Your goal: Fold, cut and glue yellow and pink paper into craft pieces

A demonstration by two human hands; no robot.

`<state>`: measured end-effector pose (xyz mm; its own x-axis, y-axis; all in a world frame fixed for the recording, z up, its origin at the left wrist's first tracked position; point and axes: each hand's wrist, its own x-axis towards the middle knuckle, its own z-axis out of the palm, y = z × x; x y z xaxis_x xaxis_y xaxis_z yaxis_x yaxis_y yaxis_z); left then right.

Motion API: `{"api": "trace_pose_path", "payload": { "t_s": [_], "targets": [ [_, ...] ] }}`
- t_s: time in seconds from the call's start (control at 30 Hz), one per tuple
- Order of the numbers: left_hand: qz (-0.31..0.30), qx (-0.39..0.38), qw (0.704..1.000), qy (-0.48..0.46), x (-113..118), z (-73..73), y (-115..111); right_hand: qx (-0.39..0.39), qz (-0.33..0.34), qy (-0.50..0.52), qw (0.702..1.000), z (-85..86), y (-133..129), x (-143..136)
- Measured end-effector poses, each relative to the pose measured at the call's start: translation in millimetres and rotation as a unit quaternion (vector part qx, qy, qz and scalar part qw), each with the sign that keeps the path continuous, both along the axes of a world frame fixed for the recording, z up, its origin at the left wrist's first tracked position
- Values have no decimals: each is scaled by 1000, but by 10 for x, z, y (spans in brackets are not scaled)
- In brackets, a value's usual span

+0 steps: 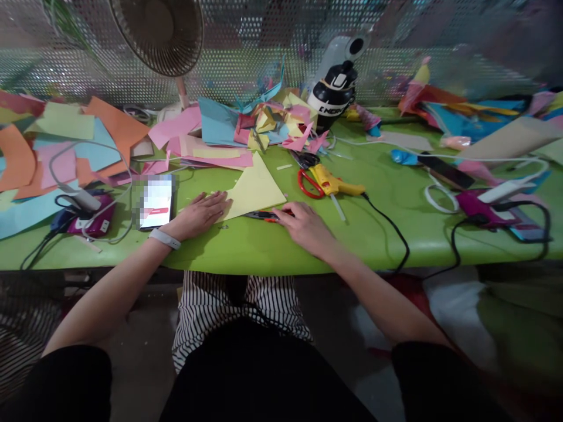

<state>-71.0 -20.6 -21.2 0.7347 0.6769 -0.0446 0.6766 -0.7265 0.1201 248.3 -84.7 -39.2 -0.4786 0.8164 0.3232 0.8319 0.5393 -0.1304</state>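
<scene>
A folded yellow sheet of paper (257, 187) lies on the green table with one point toward the back. My left hand (203, 212) rests flat on its left corner, fingers stretched out. Along the paper's front edge lies a slim dark utility knife (263, 215) with red on it. My right hand (305, 225) is closed around the knife's right end, its fingertips close to the paper's right corner. Part of the knife is hidden by the fingers.
A phone (157, 202) lies left of my left hand. Red-handled scissors (309, 184) and a yellow glue gun (336, 181) with a cord lie to the right. Coloured paper (220, 122), a bottle (333, 97) and a fan (158, 32) stand behind. Power strips (94, 215) flank both sides.
</scene>
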Motion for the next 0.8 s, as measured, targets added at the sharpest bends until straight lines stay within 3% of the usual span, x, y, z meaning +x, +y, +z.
{"api": "trace_pose_path", "payload": {
  "t_s": [0.17,0.4,0.6,0.8],
  "targets": [
    [-4,-3,1000,6,-6,6,-2,2,14,13,1000,8,-50,63],
    [3,-13,1000,-4,-6,19,-5,9,20,-2,1000,-1,11,-124],
    [-2,-16,1000,-5,18,27,-17,5,22,6,1000,23,-81,-113],
    [-4,-61,998,-36,-57,158,36,4,14,-13,1000,40,-81,-134]
  ]
}}
